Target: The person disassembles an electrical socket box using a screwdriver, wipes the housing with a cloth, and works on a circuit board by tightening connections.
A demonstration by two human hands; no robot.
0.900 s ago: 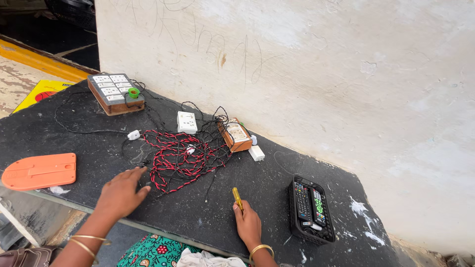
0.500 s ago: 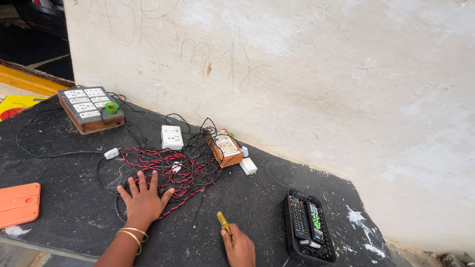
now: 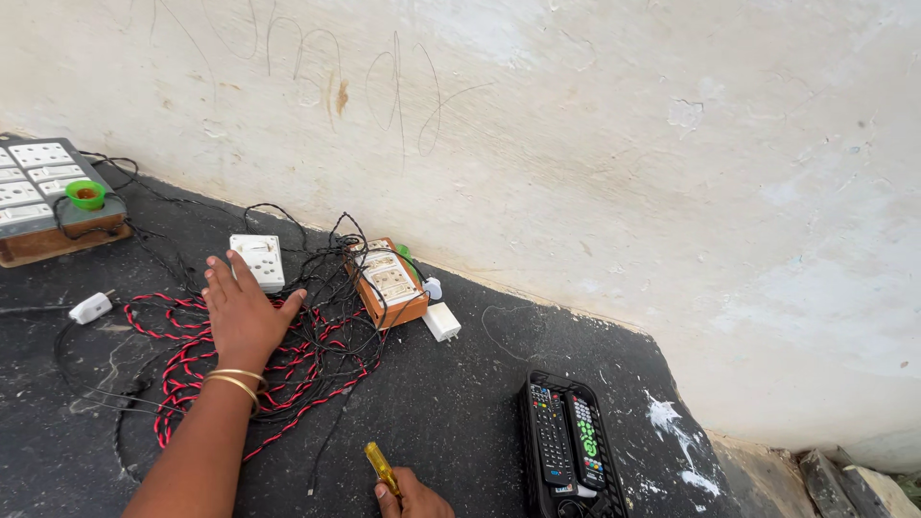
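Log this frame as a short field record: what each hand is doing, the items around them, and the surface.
Left hand: left hand lies flat, fingers spread, on the red and black twisted wires, fingertips by the white socket
Right hand: right hand grips a yellow-handled screwdriver at the lower edge of the view
Nearby: wooden switch box, white adapter, white plug
Far left: large switchboard with a green cap on it
Right: black tray holding two remotes
Surface: black tabletop against a pale wall

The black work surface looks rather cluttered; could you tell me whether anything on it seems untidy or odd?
Yes: red and black wires lie in a loose tangle under the left hand, and white paint splatter marks the surface beside the remote tray.
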